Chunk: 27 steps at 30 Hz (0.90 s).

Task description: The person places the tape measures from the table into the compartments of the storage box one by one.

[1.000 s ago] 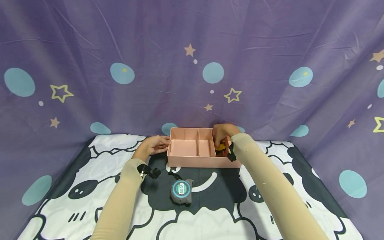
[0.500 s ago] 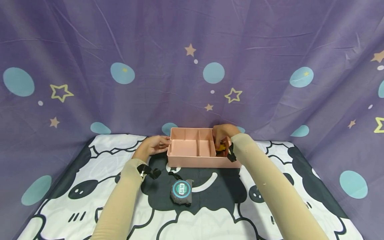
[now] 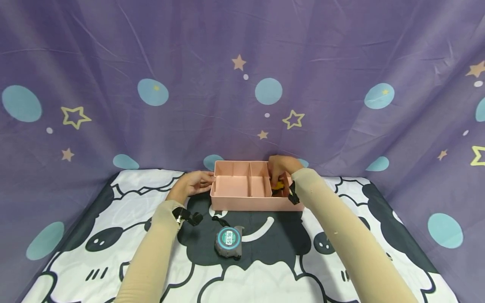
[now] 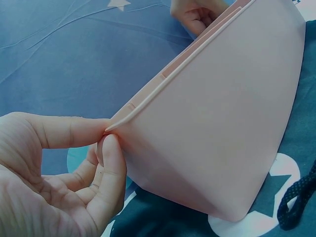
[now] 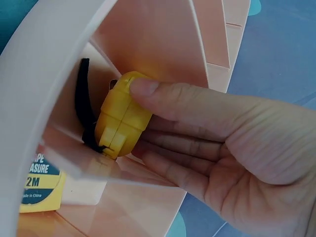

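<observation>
A pink divided box (image 3: 257, 204) stands at the far side of the cloth. My left hand (image 3: 195, 184) pinches the rim at its left end between thumb and fingers, as the left wrist view shows up close. Inside a compartment at the right end, my right hand (image 5: 207, 133) holds a yellow tape measure (image 5: 123, 116) with a black strap, thumb on one side and fingers on the other. Beyond a thin divider sits a second yellow tape measure (image 5: 42, 190), its label reading 2M and partly cut off by the box wall.
In front of the box lies a grey tape measure (image 3: 229, 242) with a blue ring and a black cord. The black and white cartoon cloth (image 3: 261, 282) covers the table. A purple curtain (image 3: 189, 84) hangs right behind the box.
</observation>
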### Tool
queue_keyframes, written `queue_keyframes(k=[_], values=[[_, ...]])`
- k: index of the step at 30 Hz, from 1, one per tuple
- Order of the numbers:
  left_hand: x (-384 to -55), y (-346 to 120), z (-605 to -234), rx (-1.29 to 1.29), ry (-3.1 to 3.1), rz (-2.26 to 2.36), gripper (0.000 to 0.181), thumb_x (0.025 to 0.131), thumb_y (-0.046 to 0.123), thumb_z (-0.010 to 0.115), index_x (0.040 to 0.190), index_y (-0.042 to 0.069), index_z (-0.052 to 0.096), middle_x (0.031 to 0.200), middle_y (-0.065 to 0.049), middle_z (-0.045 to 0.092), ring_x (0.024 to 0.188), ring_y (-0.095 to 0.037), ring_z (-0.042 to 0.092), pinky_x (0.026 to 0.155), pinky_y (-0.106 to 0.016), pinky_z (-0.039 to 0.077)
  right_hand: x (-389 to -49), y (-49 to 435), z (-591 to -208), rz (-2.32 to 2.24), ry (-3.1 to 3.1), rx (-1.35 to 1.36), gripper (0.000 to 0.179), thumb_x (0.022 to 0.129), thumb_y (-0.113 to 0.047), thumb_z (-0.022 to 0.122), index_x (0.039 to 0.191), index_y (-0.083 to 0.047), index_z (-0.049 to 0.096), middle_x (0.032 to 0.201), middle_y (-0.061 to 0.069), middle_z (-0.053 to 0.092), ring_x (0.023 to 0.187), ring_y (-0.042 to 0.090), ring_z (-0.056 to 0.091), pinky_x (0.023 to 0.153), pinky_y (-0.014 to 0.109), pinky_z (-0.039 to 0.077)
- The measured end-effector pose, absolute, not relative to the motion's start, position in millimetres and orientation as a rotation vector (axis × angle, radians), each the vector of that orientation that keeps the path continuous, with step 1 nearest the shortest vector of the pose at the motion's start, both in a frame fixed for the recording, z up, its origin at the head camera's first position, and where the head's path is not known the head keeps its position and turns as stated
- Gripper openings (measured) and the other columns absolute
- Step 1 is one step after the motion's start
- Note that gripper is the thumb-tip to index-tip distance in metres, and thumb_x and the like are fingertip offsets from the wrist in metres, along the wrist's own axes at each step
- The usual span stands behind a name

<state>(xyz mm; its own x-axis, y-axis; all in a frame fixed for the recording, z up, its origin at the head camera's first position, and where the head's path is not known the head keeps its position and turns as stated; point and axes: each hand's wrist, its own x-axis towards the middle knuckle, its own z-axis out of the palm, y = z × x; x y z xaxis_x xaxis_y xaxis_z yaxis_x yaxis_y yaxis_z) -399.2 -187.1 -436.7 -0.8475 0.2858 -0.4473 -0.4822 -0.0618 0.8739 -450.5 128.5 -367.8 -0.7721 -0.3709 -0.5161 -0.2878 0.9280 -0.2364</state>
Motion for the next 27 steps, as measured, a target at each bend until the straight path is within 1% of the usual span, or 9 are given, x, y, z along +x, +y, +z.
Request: queue_keyframes(k=[2,4,6,8,10,15,18,22,27], values=[[-399.3,-187.5,-436.2,-0.210,1.704,1.959,0.058,0.099,-0.001,0.054,0.153,-0.002,0.033,0.080,0.007,0.067,0.080,-0.006,0.063,0.072,-0.017,0.056,-449.8,129.2,-367.6,-0.189,2.512,-0.515,0.020,0.076,-0.008,0.087,0.092,-0.001,0.076,0.076,-0.001,0.062,0.076,0.017,0.055,0.072,0.030,0.055],[-398.9,-187.6,-435.8,-0.204,1.699,1.963,0.057,0.099,-0.001,0.054,0.152,-0.002,0.034,0.081,0.007,0.067,0.081,-0.006,0.063,0.074,-0.017,0.056,-449.4,129.2,-368.5,-0.177,2.516,-0.553,0.019,0.075,-0.007,0.087,0.088,-0.001,0.075,0.071,-0.003,0.058,0.070,0.016,0.052,0.066,0.028,0.052],[-398.6,-187.2,-436.1,-0.202,1.696,1.964,0.056,0.099,-0.002,0.054,0.151,-0.002,0.035,0.081,0.006,0.067,0.080,-0.006,0.063,0.074,-0.017,0.056,-449.4,128.2,-369.8,-0.159,2.522,-0.566,0.018,0.074,-0.007,0.087,0.084,-0.002,0.073,0.067,-0.003,0.054,0.066,0.015,0.049,0.060,0.026,0.045],[-398.7,-186.8,-436.4,-0.197,1.691,1.969,0.056,0.099,-0.002,0.054,0.151,-0.002,0.035,0.081,0.006,0.067,0.079,-0.006,0.063,0.074,-0.017,0.056,-449.3,127.2,-371.7,-0.148,2.538,-0.561,0.020,0.073,-0.007,0.089,0.081,-0.004,0.070,0.066,-0.002,0.051,0.064,0.015,0.048,0.058,0.025,0.042],[-398.5,-186.4,-436.2,-0.203,1.691,1.972,0.057,0.099,-0.002,0.054,0.152,-0.003,0.033,0.080,0.006,0.067,0.077,-0.005,0.063,0.073,-0.017,0.056,-449.1,126.3,-372.6,-0.073,2.568,-0.600,0.023,0.073,-0.007,0.088,0.079,-0.006,0.066,0.068,-0.002,0.049,0.065,0.014,0.046,0.057,0.025,0.039],[-398.7,-186.6,-435.0,-0.208,1.709,1.959,0.062,0.100,-0.002,0.053,0.156,-0.003,0.028,0.081,0.007,0.068,0.077,-0.005,0.063,0.074,-0.017,0.056,-447.4,127.5,-372.9,0.090,2.661,-0.686,0.029,0.075,-0.005,0.082,0.092,-0.006,0.058,0.081,0.001,0.047,0.071,0.017,0.044,0.060,0.026,0.037],[-399.4,-186.9,-435.6,-0.204,1.713,1.954,0.062,0.099,-0.001,0.053,0.156,-0.003,0.029,0.081,0.008,0.068,0.077,-0.005,0.063,0.075,-0.017,0.056,-446.7,129.0,-373.6,0.082,2.683,-0.688,0.037,0.075,-0.007,0.085,0.101,-0.003,0.059,0.083,0.001,0.051,0.073,0.017,0.046,0.061,0.025,0.040],[-399.3,-186.5,-436.3,-0.209,1.713,1.955,0.060,0.099,-0.001,0.054,0.155,-0.002,0.031,0.081,0.007,0.068,0.077,-0.005,0.063,0.074,-0.017,0.056,-446.5,129.8,-374.2,0.083,2.681,-0.715,0.042,0.074,-0.012,0.089,0.103,-0.001,0.062,0.084,0.001,0.053,0.073,0.016,0.046,0.063,0.024,0.042],[-398.9,-185.9,-436.2,-0.209,1.718,1.951,0.059,0.100,-0.001,0.053,0.155,-0.003,0.031,0.081,0.007,0.068,0.078,-0.006,0.063,0.073,-0.017,0.056,-446.1,130.2,-374.8,0.020,2.653,-0.680,0.040,0.076,-0.012,0.089,0.104,-0.002,0.064,0.086,0.001,0.056,0.073,0.015,0.049,0.063,0.023,0.044]])
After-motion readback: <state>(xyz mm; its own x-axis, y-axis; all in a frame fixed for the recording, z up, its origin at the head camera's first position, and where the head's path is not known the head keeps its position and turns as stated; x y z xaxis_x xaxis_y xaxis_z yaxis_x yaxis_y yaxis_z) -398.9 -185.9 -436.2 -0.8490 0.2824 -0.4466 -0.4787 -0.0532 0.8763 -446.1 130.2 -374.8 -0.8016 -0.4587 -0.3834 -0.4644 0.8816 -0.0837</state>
